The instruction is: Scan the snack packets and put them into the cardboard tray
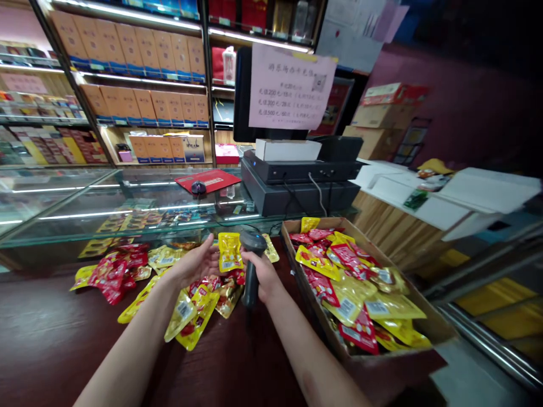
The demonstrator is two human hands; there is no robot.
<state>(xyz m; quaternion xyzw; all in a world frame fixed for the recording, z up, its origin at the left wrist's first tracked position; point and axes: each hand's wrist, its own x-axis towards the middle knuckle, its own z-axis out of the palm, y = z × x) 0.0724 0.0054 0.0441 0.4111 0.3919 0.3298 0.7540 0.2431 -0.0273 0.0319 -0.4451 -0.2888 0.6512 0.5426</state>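
Observation:
My right hand (267, 278) is wrapped around the handle of a dark barcode scanner (251, 282), its head pointing up. Just left of the scanner a small yellow snack packet (230, 252) stands upright, its printed label low on the front. My left hand (197, 265) is beside that packet, thumb raised and apart from the fingers; whether its fingertips touch the packet I cannot tell. Under and around my hands lie loose yellow and red snack packets (197, 328). Another pile of red packets (114, 277) sits to the left on the dark brown counter (46, 339).
An open cardboard box (311, 308) full of red and yellow packets stands at the right. Behind are a glass display case (85, 209), a mouse (198, 187) on a red mat (224, 179), and a black cash drawer (297, 195) under a monitor bearing a pink paper sign (291, 87).

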